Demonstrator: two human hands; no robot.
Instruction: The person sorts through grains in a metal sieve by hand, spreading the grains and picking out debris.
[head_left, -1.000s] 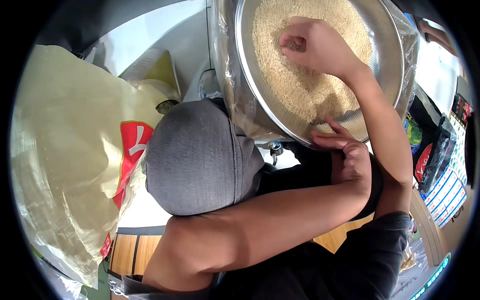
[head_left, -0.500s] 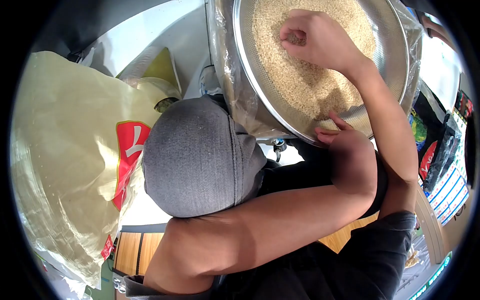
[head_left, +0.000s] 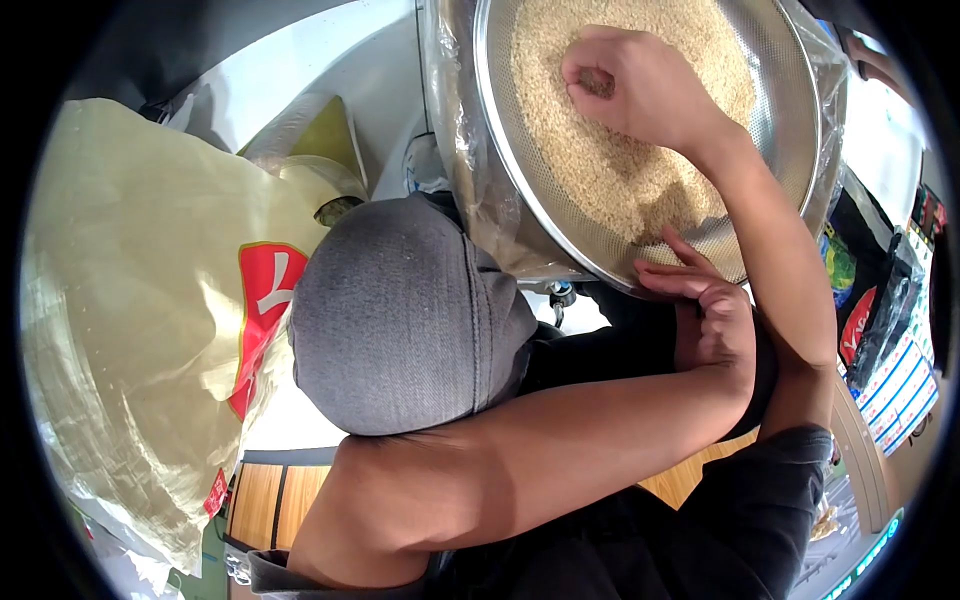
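Grain: a pale tan bed of grain [head_left: 565, 150] spread in the round mesh sieve [head_left: 788, 125], below the right hand and beyond the left.
Right hand: the right hand [head_left: 640, 88] is over the grain, fingers curled and thumb tip drawn together with them; whether it pinches grains cannot be told.
Left hand: at the sieve's near rim, the left hand [head_left: 712, 305] has its fingers apart, tips reaching over the mesh.
Clear plastic: the clear plastic [head_left: 478, 205] shows around the sieve.
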